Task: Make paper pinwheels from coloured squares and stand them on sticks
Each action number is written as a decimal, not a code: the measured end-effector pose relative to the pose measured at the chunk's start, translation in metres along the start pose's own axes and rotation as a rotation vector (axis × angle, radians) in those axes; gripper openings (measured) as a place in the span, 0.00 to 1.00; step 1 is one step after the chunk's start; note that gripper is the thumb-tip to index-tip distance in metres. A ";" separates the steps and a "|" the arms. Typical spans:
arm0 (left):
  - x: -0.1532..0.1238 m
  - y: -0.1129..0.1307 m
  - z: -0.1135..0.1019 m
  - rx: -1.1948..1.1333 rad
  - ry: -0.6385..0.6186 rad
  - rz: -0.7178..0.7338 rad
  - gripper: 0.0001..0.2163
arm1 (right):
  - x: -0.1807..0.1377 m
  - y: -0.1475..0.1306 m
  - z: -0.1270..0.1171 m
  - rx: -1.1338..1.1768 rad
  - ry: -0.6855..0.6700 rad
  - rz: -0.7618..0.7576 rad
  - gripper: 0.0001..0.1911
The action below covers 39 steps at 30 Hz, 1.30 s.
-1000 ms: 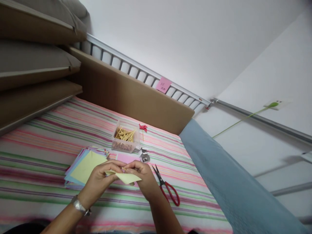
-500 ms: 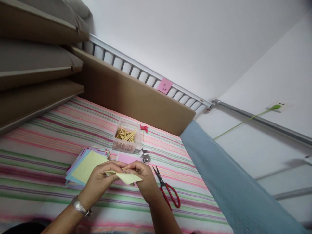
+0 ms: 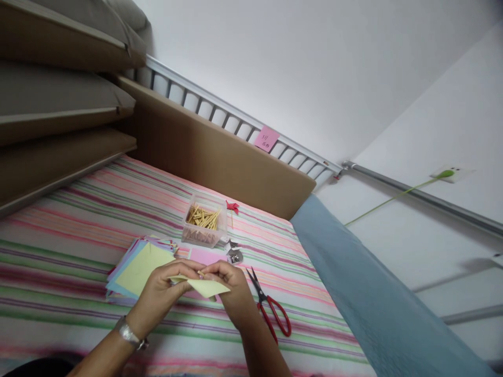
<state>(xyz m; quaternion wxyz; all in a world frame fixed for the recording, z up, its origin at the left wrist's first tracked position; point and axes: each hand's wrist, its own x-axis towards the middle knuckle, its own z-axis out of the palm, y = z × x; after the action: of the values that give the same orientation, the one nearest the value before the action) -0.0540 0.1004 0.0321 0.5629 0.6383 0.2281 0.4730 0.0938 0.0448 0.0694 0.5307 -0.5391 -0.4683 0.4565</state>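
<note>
A sheet of pale yellow paper [image 3: 208,287] is held between my two hands above the striped cloth. My left hand [image 3: 167,280], with a watch on its wrist, pinches the paper's left part. My right hand [image 3: 230,283] grips it from the other side, its thumb and index finger meeting my left fingertips near the middle. A small wooden stick end [image 3: 201,273] shows between the fingertips; most of it is hidden. Pink paper [image 3: 206,256] lies beneath and behind my hands. Left of them is a stack of coloured paper [image 3: 145,269] with a yellow sheet on top.
Behind my hands stands a clear plastic box [image 3: 200,236] of wooden sticks. Near it lie a red folded piece [image 3: 232,206] and a small silvery packet [image 3: 234,254]. Red-handled scissors [image 3: 271,306] lie to the right. A brown board [image 3: 220,162] borders the back.
Both hands keep almost the same hold on the yellow paper. The camera view has shifted very slightly; nothing else has visibly moved.
</note>
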 end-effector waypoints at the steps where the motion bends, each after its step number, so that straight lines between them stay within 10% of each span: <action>1: 0.000 0.000 0.000 -0.001 0.001 -0.002 0.02 | 0.000 0.000 0.000 -0.014 0.002 -0.003 0.04; 39: -0.001 0.001 -0.002 0.011 0.029 -0.058 0.03 | -0.003 0.001 0.010 -0.185 0.145 -0.137 0.04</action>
<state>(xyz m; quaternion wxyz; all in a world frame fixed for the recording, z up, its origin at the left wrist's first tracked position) -0.0565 0.1000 0.0323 0.5693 0.6277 0.2572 0.4644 0.0834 0.0433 0.0684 0.5411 -0.5841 -0.5048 0.3336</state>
